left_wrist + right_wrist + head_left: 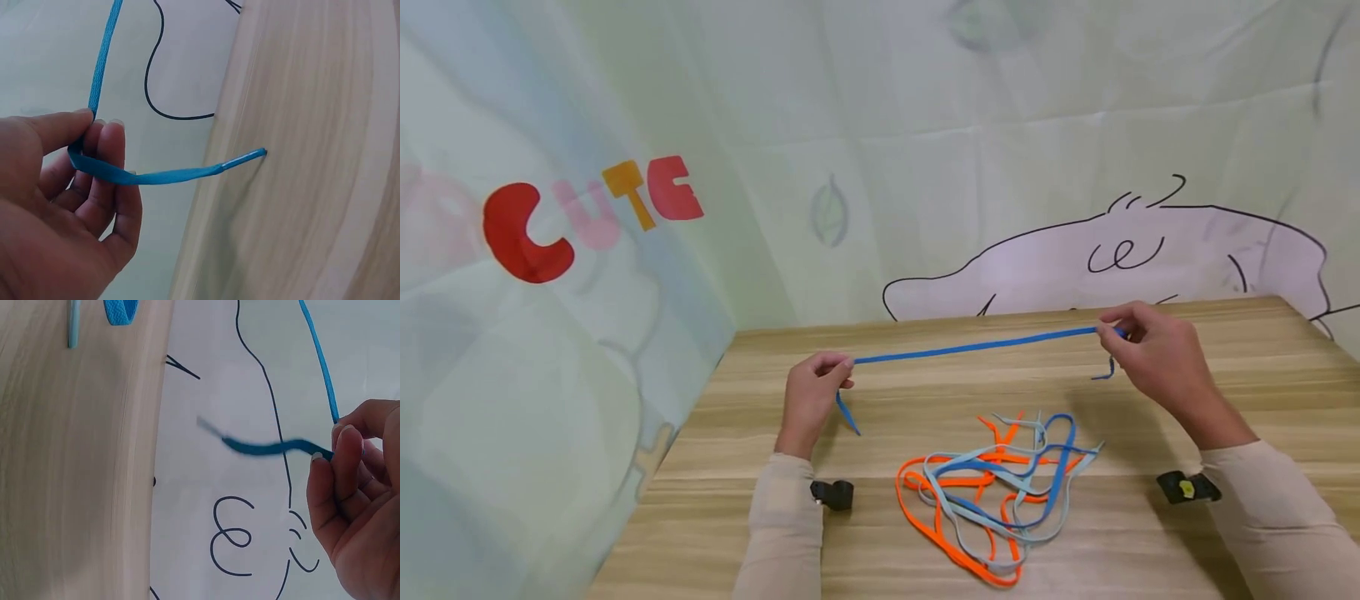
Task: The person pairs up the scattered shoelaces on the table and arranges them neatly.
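A blue shoelace (973, 346) is stretched nearly straight above the table between both hands, its right side slightly farther back. The left hand (816, 396) pinches it near one end between thumb and fingers. From that grip a short tail (169, 177) with a plastic tip hangs loose. Near the other end, the right hand (1157, 354) pinches the lace, and a short tail (262, 449) dangles, its tip blurred in the right wrist view. Below the stretched lace, a loose tangle of orange (958, 554), light blue (1052, 533) and blue laces (1067, 467) lies on the table.
The wood-grain table (730, 508) ends at a back edge against a printed cloth wall (880, 167) with cartoon drawings. Another printed cloth stands along the left side. Each wrist wears a small black camera, one at the left (832, 495), one at the right (1187, 487).
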Tool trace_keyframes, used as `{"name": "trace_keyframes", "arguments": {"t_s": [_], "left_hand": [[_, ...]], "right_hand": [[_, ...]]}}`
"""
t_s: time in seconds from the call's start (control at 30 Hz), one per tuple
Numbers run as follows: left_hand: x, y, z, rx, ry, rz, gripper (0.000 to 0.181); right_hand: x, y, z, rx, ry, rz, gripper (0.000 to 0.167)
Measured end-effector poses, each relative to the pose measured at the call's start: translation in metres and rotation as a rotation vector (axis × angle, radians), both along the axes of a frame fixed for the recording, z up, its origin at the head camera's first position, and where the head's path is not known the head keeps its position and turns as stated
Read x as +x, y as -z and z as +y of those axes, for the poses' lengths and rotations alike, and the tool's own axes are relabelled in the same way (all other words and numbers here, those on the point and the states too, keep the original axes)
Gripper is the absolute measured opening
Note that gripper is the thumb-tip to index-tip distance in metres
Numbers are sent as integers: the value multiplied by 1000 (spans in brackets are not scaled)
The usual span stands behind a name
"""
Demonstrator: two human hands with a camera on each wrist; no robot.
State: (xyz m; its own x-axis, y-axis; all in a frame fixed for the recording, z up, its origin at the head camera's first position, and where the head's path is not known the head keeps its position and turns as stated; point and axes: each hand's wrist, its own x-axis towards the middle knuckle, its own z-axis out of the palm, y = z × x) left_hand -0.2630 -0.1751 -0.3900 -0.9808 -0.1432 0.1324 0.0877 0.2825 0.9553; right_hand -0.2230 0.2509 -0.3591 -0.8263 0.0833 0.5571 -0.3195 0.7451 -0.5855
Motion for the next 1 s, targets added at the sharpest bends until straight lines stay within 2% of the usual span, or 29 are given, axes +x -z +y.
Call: {"name": "trace_keyframes", "arguments": {"t_s": [0.27,0.4,0.73,1.0], "left_hand": [[-4,4,-5,111,-20,-30,17],[-3,5,-7,136,-19,-54,19],[-5,4,-10,328,-20,-167,30],[-6,8,-4,416,0,-185,32]], "right_hand": [[1,0,10,12,15,-34,16],[1,2,15,29,32,-56,17],[-5,5,23,47,44,-107,14],[-4,9,29,88,61,-171,14]]}}
